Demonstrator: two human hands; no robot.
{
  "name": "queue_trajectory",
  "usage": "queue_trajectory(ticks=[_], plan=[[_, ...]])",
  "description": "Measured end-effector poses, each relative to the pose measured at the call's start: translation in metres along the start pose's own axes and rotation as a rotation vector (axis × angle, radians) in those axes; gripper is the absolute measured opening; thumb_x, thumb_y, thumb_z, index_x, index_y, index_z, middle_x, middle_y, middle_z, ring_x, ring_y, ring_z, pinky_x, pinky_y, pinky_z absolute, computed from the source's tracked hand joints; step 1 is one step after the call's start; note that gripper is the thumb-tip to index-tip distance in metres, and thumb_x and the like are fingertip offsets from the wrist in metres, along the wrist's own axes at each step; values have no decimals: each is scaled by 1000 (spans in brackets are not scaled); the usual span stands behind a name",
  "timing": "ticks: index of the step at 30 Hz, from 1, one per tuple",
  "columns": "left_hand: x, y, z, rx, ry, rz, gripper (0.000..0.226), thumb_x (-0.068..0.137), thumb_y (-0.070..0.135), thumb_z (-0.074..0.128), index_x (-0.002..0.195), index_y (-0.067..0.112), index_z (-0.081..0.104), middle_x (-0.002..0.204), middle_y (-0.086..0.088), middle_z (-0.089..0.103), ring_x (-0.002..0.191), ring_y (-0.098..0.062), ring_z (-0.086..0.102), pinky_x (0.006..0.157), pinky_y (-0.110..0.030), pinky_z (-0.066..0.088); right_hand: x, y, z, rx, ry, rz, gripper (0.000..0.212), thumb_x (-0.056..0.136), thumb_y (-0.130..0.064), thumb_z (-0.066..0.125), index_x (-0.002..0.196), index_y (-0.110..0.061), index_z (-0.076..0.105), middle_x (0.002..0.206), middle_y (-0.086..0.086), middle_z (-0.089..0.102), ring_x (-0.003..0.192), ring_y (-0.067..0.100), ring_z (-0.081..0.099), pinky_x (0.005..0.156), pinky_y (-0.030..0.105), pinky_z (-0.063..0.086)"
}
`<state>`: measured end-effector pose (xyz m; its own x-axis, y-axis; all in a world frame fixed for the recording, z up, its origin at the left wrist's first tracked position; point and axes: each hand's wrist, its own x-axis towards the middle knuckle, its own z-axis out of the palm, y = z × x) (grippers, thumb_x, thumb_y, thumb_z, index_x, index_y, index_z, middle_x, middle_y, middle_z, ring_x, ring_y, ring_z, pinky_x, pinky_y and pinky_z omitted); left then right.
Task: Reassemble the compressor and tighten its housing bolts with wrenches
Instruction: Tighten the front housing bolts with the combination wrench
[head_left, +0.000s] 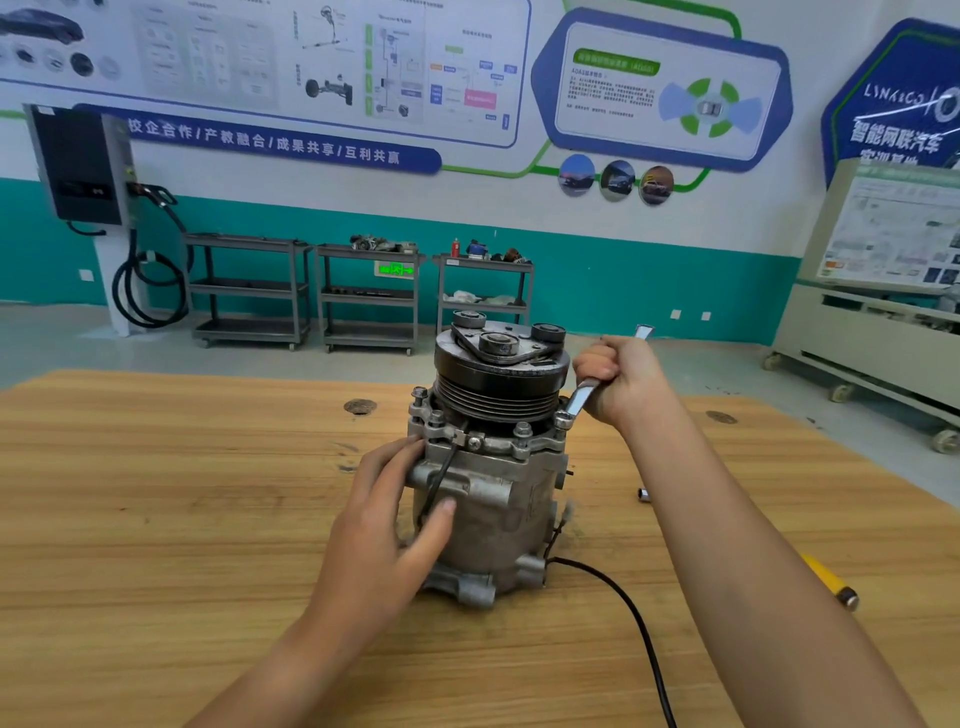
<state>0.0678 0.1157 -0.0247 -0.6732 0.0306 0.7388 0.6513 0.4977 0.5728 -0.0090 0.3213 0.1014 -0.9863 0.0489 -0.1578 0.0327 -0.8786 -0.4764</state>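
A grey metal compressor stands upright in the middle of the wooden table, its black pulley on top. Several housing bolts ring the flange below the pulley. My left hand presses against the compressor's left side, fingers spread and fairly straight. My right hand grips a silver wrench, whose lower end sits on the bolt at the flange's right corner. The wrench's upper end sticks out above my fist.
A black cable runs from the compressor's base toward the table's near edge. A small socket and a yellow-handled tool lie to the right on the table. Grey carts and a cabinet stand beyond the table.
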Motion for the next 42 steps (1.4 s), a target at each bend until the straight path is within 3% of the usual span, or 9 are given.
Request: queue_trajectory(ticks=[5,12,16,21,25,29,32,38,42], plan=[[1,-4,-1,57,-19,7,60,74,17,76,129,9,51,121,9,48,107,11,40,89,6,26,-25,0,-18,142,73,-279,36,98,-12,32,63,-16,28,36,-6,22,26,7,21,28,16,19],[1,-1,0,54,-8,10,61,75,21,77,128,5,51,121,5,48,108,6,40,89,5,26,-89,47,-47,19,-75,-812,39,100,-25,31,62,-18,41,38,-7,22,34,11,23,41,17,28],[1,0,0,47,-13,-7,57,78,19,72,129,5,51,123,5,47,110,7,40,90,5,26,-100,59,-50,16,-35,-761,49,100,-36,32,56,-20,44,37,-7,20,34,10,19,39,16,23],[0,-1,0,17,-11,5,53,83,21,69,130,16,47,120,18,41,111,27,31,88,6,25,-99,26,-29,47,-65,-654,57,90,-66,31,66,-16,44,43,-6,22,37,9,22,38,15,22],[2,-2,-2,42,-22,-6,60,73,17,77,127,8,52,117,17,44,107,12,39,89,6,25,-86,5,-8,23,-133,-606,57,92,-65,26,72,-15,44,44,-6,24,36,8,21,34,14,19],[7,6,-5,35,-28,-47,77,61,55,66,122,11,54,112,14,47,103,5,42,86,4,29,-63,-5,7,7,-90,-498,59,95,-62,23,72,-13,47,42,-6,24,32,7,18,31,14,14],[12,10,-2,86,-15,-86,92,50,68,60,123,13,51,109,10,45,96,-1,44,81,-7,35,-48,-6,10,44,-41,-455,60,95,-61,22,72,-11,47,41,-5,24,32,7,17,32,15,12],[15,14,4,205,-1,-159,92,52,54,76,128,14,45,107,13,37,101,-14,51,87,-39,47,-32,-4,11,49,4,-408,57,97,-59,22,72,-12,43,39,-5,23,29,7,17,30,15,13],[16,17,4,203,-12,-226,102,50,55,77,136,18,35,109,17,33,106,-9,45,94,-44,45,-24,-1,16,-29,15,-362,54,98,-56,22,73,-12,42,38,-6,22,28,7,17,29,15,13]])
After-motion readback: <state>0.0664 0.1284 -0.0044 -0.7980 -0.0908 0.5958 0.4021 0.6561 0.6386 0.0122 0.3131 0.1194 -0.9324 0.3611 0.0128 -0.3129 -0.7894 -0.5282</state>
